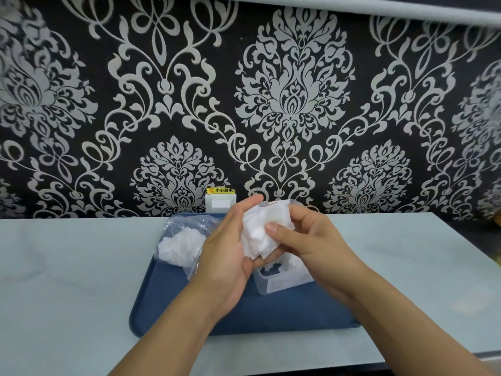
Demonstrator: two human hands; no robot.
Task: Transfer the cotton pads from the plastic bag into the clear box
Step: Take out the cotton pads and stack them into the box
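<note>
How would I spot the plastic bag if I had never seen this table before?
Find the blue tray on the pale table below the patterned wall. The plastic bag lies in the tray's far left corner, left of the two hands. Unlike the rigid clear box to its right, it is soft, crinkled film with loose white cotton pads showing through.

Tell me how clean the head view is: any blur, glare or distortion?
Head view: wide-angle bend curves the table edge and upper wall; corners soften; light is even, no harsh glare; both hands' grip on the cotton pads reads sharp; the plastic bag and clear box show faint reflections.
</note>
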